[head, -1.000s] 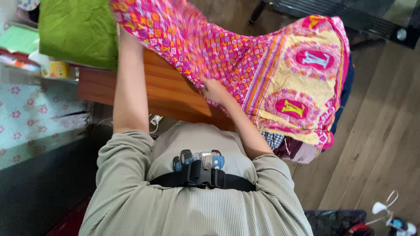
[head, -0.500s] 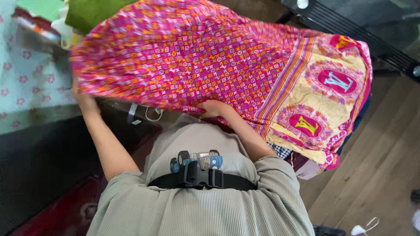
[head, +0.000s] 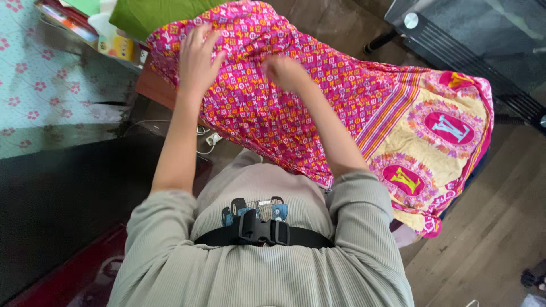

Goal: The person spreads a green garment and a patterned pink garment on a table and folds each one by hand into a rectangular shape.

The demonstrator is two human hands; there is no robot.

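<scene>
Across the wooden surface (head: 152, 91), spread wide: a pink patterned cloth (head: 296, 108), busy with small orange and white motifs; draped over the near edge and down toward the body; off to the right, a yellow border panel with two pink medallions, hanging toward the plank floor (head: 495, 227); left hand (head: 196, 57) flat on the cloth near its upper left corner, fingers splayed, palm down, pressing and gripping nothing; right hand (head: 284, 73) just beside it, also on the cloth, blurred; looks loosely curled, but whether pinching fabric or only resting on top, cannot tell; both forearms bare, sleeves of a ribbed grey-green top (head: 256, 267) pushed up to the elbows; across the chest, a black strap with a plastic buckle (head: 263, 230), over a small print of cars; behind the cloth at upper left, a green fabric (head: 153, 14), partly covered by the pink edge; next to that, a yellow box (head: 116, 48) and a clutter of small items on a shelf, too small to tell apart; far left, a pale blue covering dotted with pink flowers (head: 51, 91); below it, a dark expanse; white cable and plug (head: 211, 138) dangling just under the surface edge; top right, a dark glass table (head: 483, 40) with slatted frame and metal fitting, well apart from the hands
</scene>
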